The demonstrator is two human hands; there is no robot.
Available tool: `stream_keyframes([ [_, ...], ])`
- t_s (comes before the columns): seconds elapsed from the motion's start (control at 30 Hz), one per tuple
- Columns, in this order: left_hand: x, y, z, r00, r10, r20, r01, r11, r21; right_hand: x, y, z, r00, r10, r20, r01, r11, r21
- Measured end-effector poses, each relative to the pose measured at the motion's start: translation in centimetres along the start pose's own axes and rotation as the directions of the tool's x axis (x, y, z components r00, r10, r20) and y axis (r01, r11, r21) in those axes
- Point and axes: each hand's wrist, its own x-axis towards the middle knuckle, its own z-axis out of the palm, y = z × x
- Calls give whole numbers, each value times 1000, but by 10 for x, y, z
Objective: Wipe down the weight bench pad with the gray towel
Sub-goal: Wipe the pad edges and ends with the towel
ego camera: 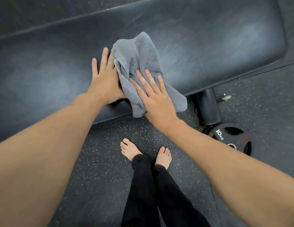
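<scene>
The dark weight bench pad point(200, 46) runs across the upper part of the head view. A crumpled gray towel point(138, 54) lies on its near edge, one end hanging over the side. My right hand point(152, 94) lies flat on the towel with fingers spread, pressing it against the pad. My left hand point(105, 79) rests flat on the pad right beside the towel, fingers apart, its thumb side tucked under the cloth's left edge.
Speckled black rubber floor point(100, 161) lies below the bench. The bench's black foot point(207, 107) with a small wheel point(225, 97) stands at the right, and a black 10 kg weight plate point(231, 138) lies beside it. My bare feet point(131, 151) stand close to the bench.
</scene>
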Motion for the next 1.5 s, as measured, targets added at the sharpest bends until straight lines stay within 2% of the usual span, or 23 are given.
stream_keyframes([
  [0.1, -34, -15, 4, 996, -86, -7, 86, 994, -67, -3, 21, -4, 994, -98, 45, 101, 992, -75],
  [0.17, -53, -27, 7, 975, -221, 18, 222, 973, -63, -7, 41, -9, 987, -137, 86, 146, 984, -100],
  [0.27, -69, -39, 12, 923, -378, 66, 383, 919, -90, -24, 79, -18, 989, -68, 133, 88, 985, -148],
  [0.4, -65, -44, 19, 930, -364, 59, 368, 923, -114, -44, 128, -33, 982, 122, 147, -97, 981, -165],
  [0.57, -67, -48, 24, 943, -332, 27, 333, 934, -129, -37, 120, -30, 961, 197, 193, -175, 977, -123],
  [0.67, -67, -48, 23, 952, -302, 51, 305, 947, -103, -31, 90, -24, 973, 113, 200, -80, 983, -164],
  [0.73, -70, -52, 20, 967, -248, 58, 254, 960, -117, -18, 46, -17, 978, 26, 207, 8, 987, -162],
  [0.83, -86, -78, 15, 993, -111, -25, 107, 985, -136, 9, -39, 1, 978, -42, 203, 70, 988, -134],
  [0.9, -104, -113, 10, 992, -72, -100, 62, 993, -96, 24, -94, 15, 987, -64, 145, 81, 990, -118],
  [0.97, -125, -158, 1, 981, -132, -144, 121, 989, -84, 35, -146, 27, 995, -73, 72, 79, 993, -86],
  [1.03, -148, -206, -9, 956, -258, -141, 244, 964, -107, 53, -202, 33, 993, -104, 57, 107, 993, -56],
  [1.13, -182, -278, -23, 890, -456, -4, 450, 880, -154, 84, -287, 47, 971, -205, 125, 216, 973, -86],
  [1.2, -197, -304, -24, 891, -452, 33, 453, 884, -119, 96, -320, 56, 967, -219, 127, 231, 969, -88],
  [1.3, -202, -315, -19, 916, -402, -5, 398, 908, -128, 99, -325, 57, 962, -252, 106, 262, 961, -89],
  [1.43, -201, -312, -19, 908, -419, -1, 414, 897, -152, 89, -289, 48, 916, -386, 112, 398, 909, -122],
  [1.5, -203, -312, -20, 911, -412, 9, 408, 897, -171, 78, -260, 40, 910, -397, 121, 412, 898, -153],
])
